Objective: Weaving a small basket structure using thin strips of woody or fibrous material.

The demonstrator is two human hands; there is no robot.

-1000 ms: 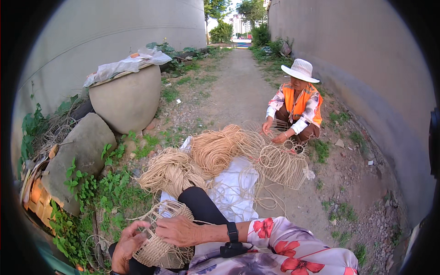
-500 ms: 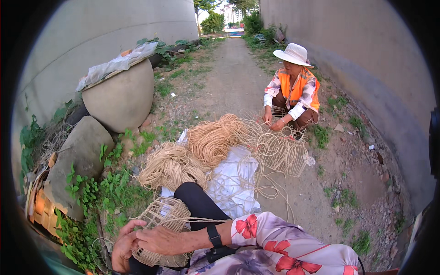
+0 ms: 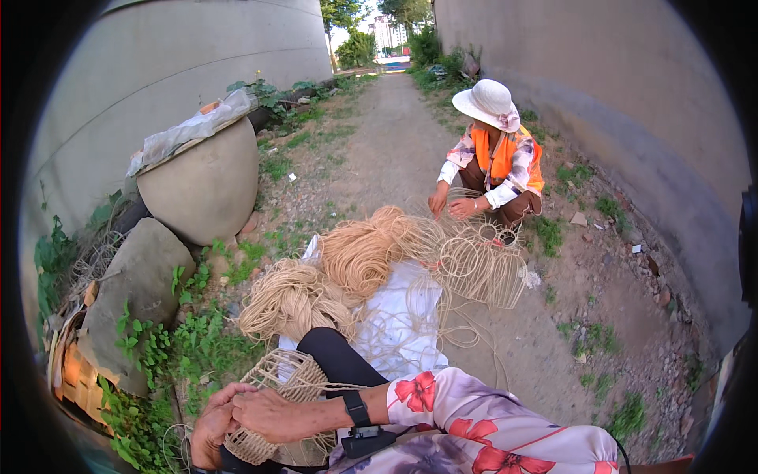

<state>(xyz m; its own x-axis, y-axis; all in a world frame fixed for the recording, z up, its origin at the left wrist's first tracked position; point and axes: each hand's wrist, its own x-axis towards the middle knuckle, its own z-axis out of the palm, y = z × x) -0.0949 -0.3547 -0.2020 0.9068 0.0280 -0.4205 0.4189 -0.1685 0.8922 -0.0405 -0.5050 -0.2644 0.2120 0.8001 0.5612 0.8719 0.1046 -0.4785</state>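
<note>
A partly woven basket (image 3: 298, 374) of tan cord rests by my dark-trousered knee at the lower left. My left hand (image 3: 212, 430) curls around its near left side. Beside it, touching its fingers, my right hand (image 3: 272, 414) is closed at the basket's edge, its back toward me. Exactly what the right fingertips pinch is hidden, though they seem to grip the weave. A strand of cord runs from the basket to the right, past my right wrist.
Ahead lie a pale cord bundle (image 3: 296, 300) and a browner one (image 3: 359, 251) on a white sheet (image 3: 399, 316). At the right a squatting co-worker (image 3: 497, 154) handles an open cord frame (image 3: 482, 265). A large covered pot (image 3: 207, 178) and grey slab (image 3: 134, 296) stand left.
My hands stay together on the basket, with only slight shifts in the fingers. The co-worker's head has turned away, and one of their hands has moved left, apart from the other.
</note>
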